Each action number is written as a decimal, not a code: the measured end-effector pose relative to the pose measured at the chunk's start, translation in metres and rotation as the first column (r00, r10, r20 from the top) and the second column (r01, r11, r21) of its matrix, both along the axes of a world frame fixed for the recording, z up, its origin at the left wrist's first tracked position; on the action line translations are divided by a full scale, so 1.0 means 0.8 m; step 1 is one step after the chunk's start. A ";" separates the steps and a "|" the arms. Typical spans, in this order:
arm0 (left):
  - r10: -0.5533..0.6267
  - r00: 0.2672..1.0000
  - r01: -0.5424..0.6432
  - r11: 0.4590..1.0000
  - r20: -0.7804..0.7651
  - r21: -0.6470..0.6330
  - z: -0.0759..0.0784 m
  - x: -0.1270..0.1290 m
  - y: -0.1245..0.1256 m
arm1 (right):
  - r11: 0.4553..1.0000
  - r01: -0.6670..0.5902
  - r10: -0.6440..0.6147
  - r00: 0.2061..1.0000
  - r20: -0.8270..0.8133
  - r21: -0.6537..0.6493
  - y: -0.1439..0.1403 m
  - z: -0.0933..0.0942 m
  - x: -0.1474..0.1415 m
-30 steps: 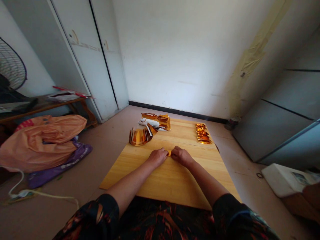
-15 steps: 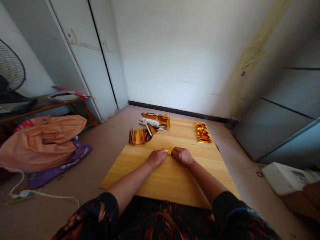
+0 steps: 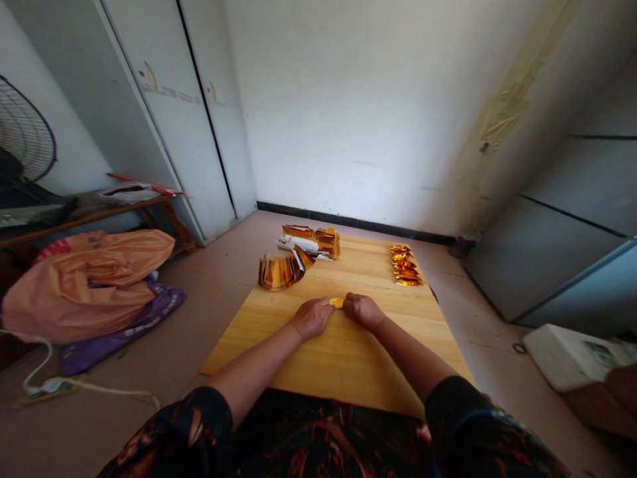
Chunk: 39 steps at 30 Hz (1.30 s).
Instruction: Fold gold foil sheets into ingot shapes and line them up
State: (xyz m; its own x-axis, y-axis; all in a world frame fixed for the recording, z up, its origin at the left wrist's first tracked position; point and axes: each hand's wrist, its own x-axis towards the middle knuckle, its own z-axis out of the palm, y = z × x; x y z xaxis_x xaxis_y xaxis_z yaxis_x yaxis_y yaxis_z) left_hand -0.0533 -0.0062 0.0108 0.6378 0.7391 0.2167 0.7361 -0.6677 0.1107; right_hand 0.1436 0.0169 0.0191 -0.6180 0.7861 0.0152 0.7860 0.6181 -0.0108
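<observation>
The small gold foil piece (image 3: pixel 337 303) sits pinched between my two hands near the middle of the wooden board (image 3: pixel 348 358), only a sliver of its shiny yellow face showing in the gap between my fingertips. My left hand (image 3: pixel 312 317) is curled, fingers pressed together onto the piece's left edge; my right hand (image 3: pixel 363 311) is bunched the same way on its right edge, both knuckles up and resting on the wood. Compared with a second ago, my hands have crept slightly toward twelve o'clock and drawn tighter, and the visible strip has grown a little narrower. I judge that a fold is being squeezed flat, with the crease closing rather than opening.

The foil looks thin, stiff and mirror-bright, taking sharp creases. The board beneath is pale, smooth, straight-grained wood in glued strips.

At eleven o'clock from my hands a fanned stack of gold sheets (image 3: pixel 279 271) stands curved like a half-ring, its edges catching light. Just beyond it, toward twelve, lies a bundle of gold and white paper (image 3: pixel 311 242), flatter and blockier. At one o'clock a row of folded gold pieces (image 3: pixel 404 264) lines the board's far right edge, small, crinkled and boat-like.

Off the board at nine o'clock slumps an orange plastic bag (image 3: pixel 89 282), soft and wrinkled, on a purple cloth (image 3: pixel 124 332).
</observation>
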 end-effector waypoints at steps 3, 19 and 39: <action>-0.019 0.999 0.017 0.999 0.032 0.050 -0.003 -0.003 -0.003 | 0.995 0.061 -0.068 0.994 -0.082 -0.082 -0.005 0.009 0.002; -0.009 0.998 0.004 0.995 0.059 0.098 -0.005 -0.010 -0.006 | 0.856 0.362 -0.469 0.845 -0.259 -0.368 0.015 0.004 -0.037; -0.010 0.979 -0.012 0.994 0.203 0.104 -0.015 -0.040 -0.005 | 0.781 0.528 -0.594 0.793 -0.137 -0.333 -0.002 0.021 -0.064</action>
